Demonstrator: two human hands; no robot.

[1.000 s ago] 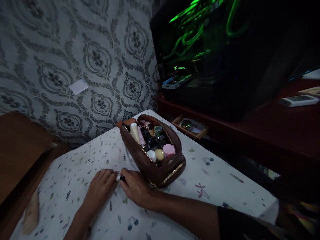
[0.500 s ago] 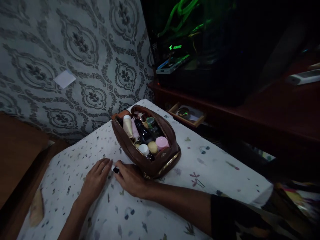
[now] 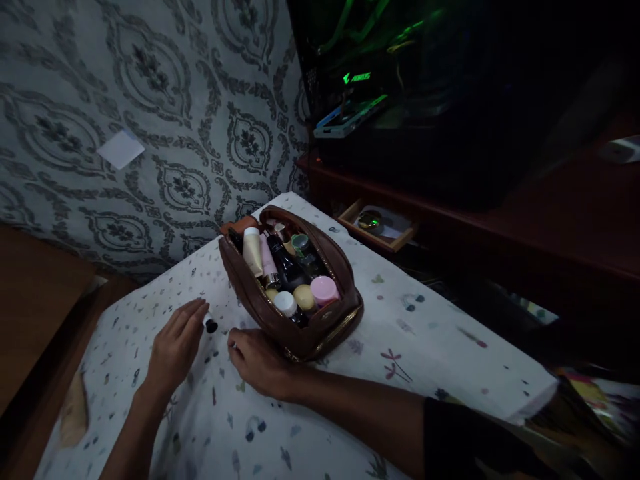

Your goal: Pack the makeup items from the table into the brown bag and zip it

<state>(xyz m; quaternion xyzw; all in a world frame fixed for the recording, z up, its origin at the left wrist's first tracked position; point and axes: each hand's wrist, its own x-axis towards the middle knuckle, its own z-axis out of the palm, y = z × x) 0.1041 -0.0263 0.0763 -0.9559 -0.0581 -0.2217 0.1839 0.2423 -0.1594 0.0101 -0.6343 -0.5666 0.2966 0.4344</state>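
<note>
An open brown zip pouch (image 3: 305, 335) stands on a table under a white printed cloth (image 3: 425, 347). Small bottles, tubes and jars with white, yellow and pink lids fill the pouch. My left hand (image 3: 173, 347) lies left of the pouch, its fingertips pinching a small black-tipped item (image 3: 211, 326). My right hand (image 3: 260, 363) rests on the cloth against the pouch's near end. Its fingers are curled, and a tiny white bit (image 3: 233, 345) shows at their tips. The two hands are a little apart.
A dark computer case (image 3: 360, 87) with green lights sits on a red-brown desk (image 3: 500, 227) at the right. Below it a small wooden drawer (image 3: 377, 228) is open. A patterned wall carrying a white paper square (image 3: 121, 148) stands behind. Brown wooden furniture (image 3: 35, 300) is at the left.
The hands, which met over the small black-tipped item, have drawn apart. My left hand has moved left with the black-tipped part, and my right hand keeps a white bit. The view has dipped slightly.
</note>
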